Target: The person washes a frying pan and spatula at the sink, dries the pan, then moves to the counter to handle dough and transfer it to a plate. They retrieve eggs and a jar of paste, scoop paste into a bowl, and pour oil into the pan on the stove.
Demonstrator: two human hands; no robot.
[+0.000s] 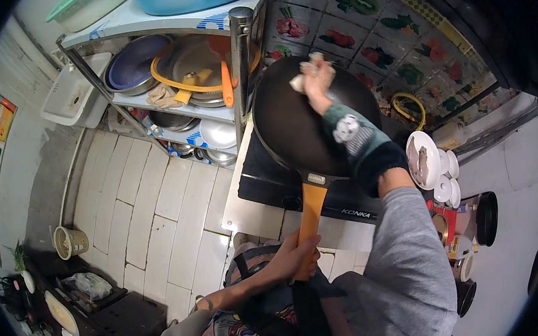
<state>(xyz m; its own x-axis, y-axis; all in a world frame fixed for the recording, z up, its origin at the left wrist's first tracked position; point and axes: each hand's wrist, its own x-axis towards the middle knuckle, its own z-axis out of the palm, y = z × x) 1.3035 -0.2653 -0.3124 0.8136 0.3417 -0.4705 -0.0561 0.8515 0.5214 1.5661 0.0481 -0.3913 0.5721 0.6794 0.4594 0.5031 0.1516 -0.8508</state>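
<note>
A large dark wok (291, 122) sits on a black Konka gas stove (268, 182). Its long orange handle (312, 209) points toward me. My left hand (297, 255) is wrapped around the lower end of that handle. Over at the wok's far side, my right hand (318, 82) holds a crumpled whitish cloth or paper wipe (298, 82) against the inner wall. A green sleeve cover with a dark cuff (352, 132) is on my right forearm. The wok's interior shows no food. My right hand is slightly blurred.
Left of the stove stands a metal rack (238, 71) with basins, a glass lid (187, 67) and an orange-handled spatula (227, 84). To the right are a plate with fish (421, 161), small white dishes (443, 189) and bottles. A tiled wall (341, 36) rises behind the wok.
</note>
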